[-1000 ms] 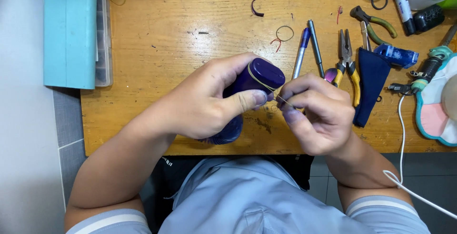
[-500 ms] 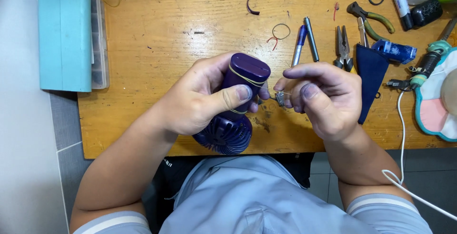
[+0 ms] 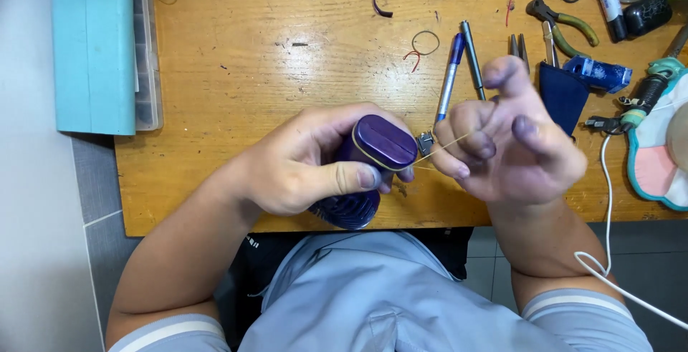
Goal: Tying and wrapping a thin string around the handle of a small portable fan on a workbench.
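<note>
The wooden workbench [image 3: 236, 73] fills the upper part of the view. At its ten o'clock edge lies a teal-lidded plastic organiser box [image 3: 97, 55]. Pliers with green grips [image 3: 562, 19] sit toward one o'clock, and a blue pen [image 3: 449, 73] and a grey metal rod [image 3: 472, 58] lie side by side just above the hands. A white cable [image 3: 609, 180] trails off at four o'clock.

Near the centre, the left hand [image 3: 301, 166] is wrapped firmly around a purple handheld device [image 3: 373, 158], thumb pressed across its near side and fingers behind it. The device points away from the body, its flat oval end cap toward two o'clock and its ribbed round end toward six o'clock, over the bench's near edge. It looks like a rigid plastic shell, light enough for one hand, smooth and somewhat slippery; the mid-body is probably the safest place to hold it.

The right hand [image 3: 516, 144], at three o'clock of the device, pinches a yellowish elastic band [image 3: 444, 144] between thumb and bent index finger, the other fingers splayed loose. The band runs taut from the pinch to the end cap, looping round its rim. It seems thin, stretchy and liable to snap back if let go. A small metal clip-like part [image 3: 426, 141] sits beside the cap; what it is cannot be told.
</note>
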